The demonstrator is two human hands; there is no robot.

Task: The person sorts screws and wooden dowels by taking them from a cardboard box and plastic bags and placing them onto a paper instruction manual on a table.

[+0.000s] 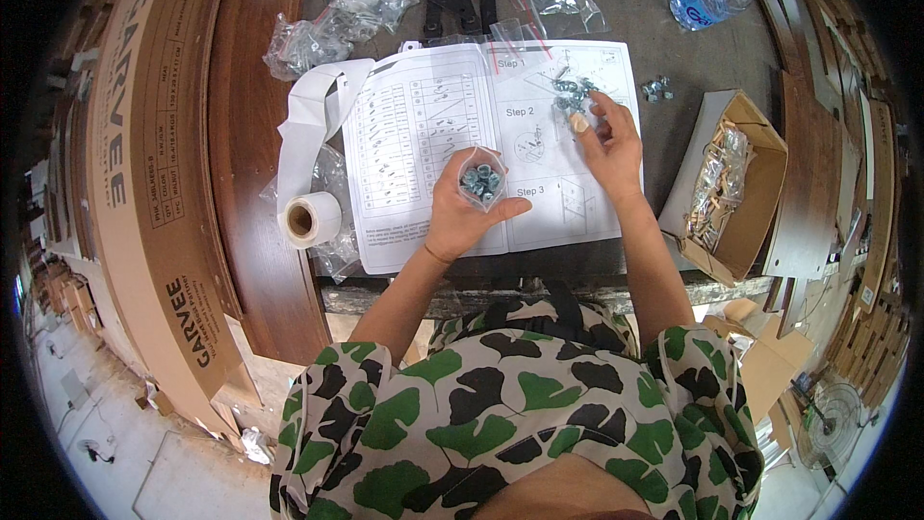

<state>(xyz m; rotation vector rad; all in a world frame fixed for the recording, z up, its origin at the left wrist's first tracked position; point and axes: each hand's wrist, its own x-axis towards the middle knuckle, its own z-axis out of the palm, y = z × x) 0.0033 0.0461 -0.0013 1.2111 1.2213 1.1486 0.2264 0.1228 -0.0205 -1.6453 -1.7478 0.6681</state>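
My left hand (464, 209) is closed around a small clear plastic bag (499, 171); its mouth faces up. Inside it sit several small shiny metal fittings (480, 182). An open instruction booklet (423, 135) with printed drawings lies flat under both hands. Over its right page reaches my right hand (612, 146), fingers bent and apart, with something beige at the thumb tip. Just beyond those fingertips is a loose pile of small metal fittings (572, 87) on the page. I see nothing clearly gripped in the right hand.
Left of the booklet stands a white label roll (313, 220). Bagged hardware (337, 24) and black straps (450, 0) lie at the back. On the right are a few loose fittings (657, 89), a water bottle (717, 0) and an open cardboard box (727, 188) of packets. Brown boards (255, 135) flank the table's left.
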